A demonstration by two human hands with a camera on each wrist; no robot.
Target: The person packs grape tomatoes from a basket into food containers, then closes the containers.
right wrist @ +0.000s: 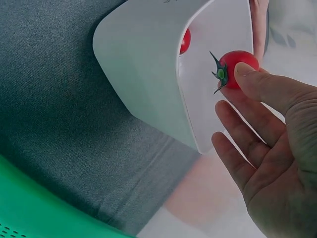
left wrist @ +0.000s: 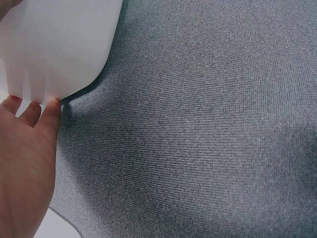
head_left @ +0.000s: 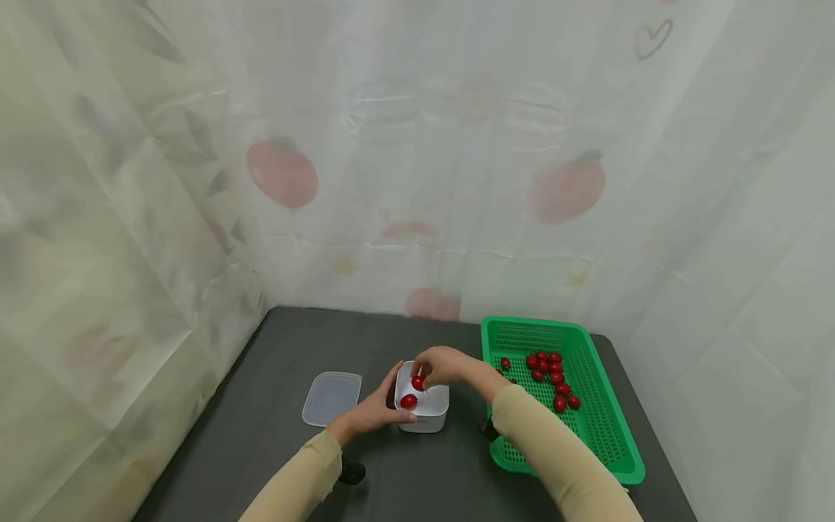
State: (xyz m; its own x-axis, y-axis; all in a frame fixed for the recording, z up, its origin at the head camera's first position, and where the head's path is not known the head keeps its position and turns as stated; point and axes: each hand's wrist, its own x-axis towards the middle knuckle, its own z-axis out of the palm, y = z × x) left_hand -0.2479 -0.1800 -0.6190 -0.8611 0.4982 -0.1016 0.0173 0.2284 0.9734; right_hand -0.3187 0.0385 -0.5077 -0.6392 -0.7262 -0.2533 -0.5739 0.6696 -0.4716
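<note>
A small white container [head_left: 430, 422] stands on the dark table. My left hand [head_left: 374, 411] holds its left side, thumb along the front wall and fingers toward the back corner. In the left wrist view the fingertips [left wrist: 52, 106] of this hand press the white wall. My right hand [head_left: 441, 365] pinches a red cherry tomato [right wrist: 241, 64] with a green stem between thumb and fingers, over the container's opening. Another cherry tomato [head_left: 408, 401] lies inside the container, partly hidden by the wall in the right wrist view.
A green perforated basket [head_left: 603, 406] stands at the right, holding several cherry tomatoes [head_left: 556, 378]; my right forearm passes over its near left side. A translucent lid [head_left: 333, 399] lies flat left of the container. Printed curtains hang behind and beside the table [head_left: 261, 435].
</note>
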